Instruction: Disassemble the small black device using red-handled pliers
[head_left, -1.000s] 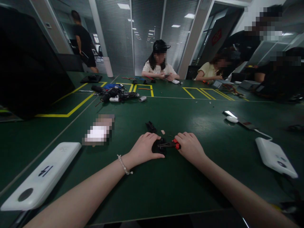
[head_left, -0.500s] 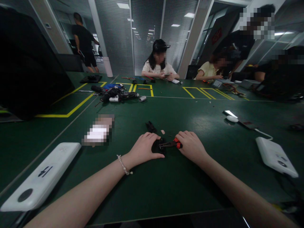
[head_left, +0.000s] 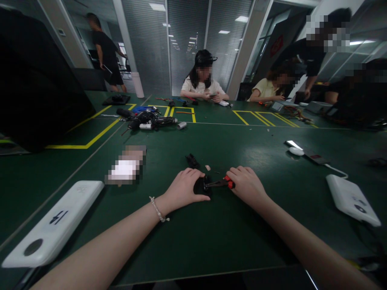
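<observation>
Black part on the green table, held between thumb and curled fingers of the left hand; at its right side, tips of red-handled pliers, clasped in the right hand; just beyond, another black piece

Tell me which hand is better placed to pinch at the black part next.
The right hand, it seems: it holds the pliers by their red handles, their tips at the black part, while the left hand is curled around that part.
</observation>
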Demonstrator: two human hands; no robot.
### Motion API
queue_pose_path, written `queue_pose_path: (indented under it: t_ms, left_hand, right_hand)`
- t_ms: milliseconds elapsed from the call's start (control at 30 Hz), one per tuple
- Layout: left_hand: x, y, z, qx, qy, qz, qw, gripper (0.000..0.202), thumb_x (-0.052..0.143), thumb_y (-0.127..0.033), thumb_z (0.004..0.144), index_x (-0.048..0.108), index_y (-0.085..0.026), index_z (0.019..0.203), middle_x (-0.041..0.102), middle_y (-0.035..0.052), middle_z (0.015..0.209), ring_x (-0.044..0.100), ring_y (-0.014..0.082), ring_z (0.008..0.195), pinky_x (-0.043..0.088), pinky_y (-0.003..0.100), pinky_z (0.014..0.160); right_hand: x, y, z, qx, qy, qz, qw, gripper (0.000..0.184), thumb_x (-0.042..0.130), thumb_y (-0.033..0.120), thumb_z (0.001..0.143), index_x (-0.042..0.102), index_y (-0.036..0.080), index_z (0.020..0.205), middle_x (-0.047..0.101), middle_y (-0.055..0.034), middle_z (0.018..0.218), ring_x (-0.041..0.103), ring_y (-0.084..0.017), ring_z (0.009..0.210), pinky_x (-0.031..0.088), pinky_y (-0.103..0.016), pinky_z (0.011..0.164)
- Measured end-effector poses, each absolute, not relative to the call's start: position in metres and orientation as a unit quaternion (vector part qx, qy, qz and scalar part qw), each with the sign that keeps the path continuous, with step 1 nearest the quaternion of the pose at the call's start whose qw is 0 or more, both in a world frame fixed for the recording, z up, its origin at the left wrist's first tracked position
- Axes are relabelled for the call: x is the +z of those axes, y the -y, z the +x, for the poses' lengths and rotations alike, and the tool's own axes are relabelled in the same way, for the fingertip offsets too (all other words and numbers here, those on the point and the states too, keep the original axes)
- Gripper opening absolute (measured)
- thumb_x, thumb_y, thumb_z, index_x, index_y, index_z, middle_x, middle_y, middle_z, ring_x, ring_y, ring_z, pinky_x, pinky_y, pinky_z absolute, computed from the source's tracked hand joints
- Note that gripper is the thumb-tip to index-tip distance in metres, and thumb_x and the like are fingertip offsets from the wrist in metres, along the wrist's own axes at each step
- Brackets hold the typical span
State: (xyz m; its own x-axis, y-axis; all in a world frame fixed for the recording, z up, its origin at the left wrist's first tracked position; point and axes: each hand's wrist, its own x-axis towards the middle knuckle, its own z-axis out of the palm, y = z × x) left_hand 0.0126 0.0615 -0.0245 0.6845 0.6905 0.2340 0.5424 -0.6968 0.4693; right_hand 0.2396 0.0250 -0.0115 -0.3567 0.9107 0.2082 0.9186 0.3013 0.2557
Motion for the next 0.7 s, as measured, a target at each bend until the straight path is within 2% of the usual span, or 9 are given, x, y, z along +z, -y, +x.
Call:
queue_pose_path:
  t_ms: [300, 700]
  left_hand:
    - [-0.0225, -0.0612, 0.0129, 0.195, -0.347, 0.9, 0.18, 0.06, 0.06, -0.058, 0.062, 0.047, -0.021, 0.108, 0.054, 0.0052, 0.106, 0.047, 0.0258, 0.101, 0.038, 0.039, 0.083]
    - [-0.0208, -0.0608, 0.0132, 0.199, -0.346, 0.898, 0.185, 0.059, 0.06, -0.058, 0.062, 0.048, -0.021, 0.107, 0.054, 0.0049, 0.106, 0.047, 0.0257, 0.101, 0.039, 0.04, 0.084]
  right_hand:
    - [-0.0086, -0.0227, 0.2373, -0.213, 0.805, -0.554, 0.011, 0.02, 0.049, 0.01, 0.068, 0.058, 0.018, 0.085, 0.058, -0.0055, 0.087, 0.047, -0.021, 0.081, 0.029, -0.033, 0.072]
    - [-0.0113, -0.025, 0.2388, -0.185, 0.806, -0.562, 0.008, 0.022, 0.049, 0.011, 0.068, 0.058, 0.018, 0.087, 0.059, -0.0051, 0.089, 0.047, -0.02, 0.081, 0.031, -0.033, 0.071]
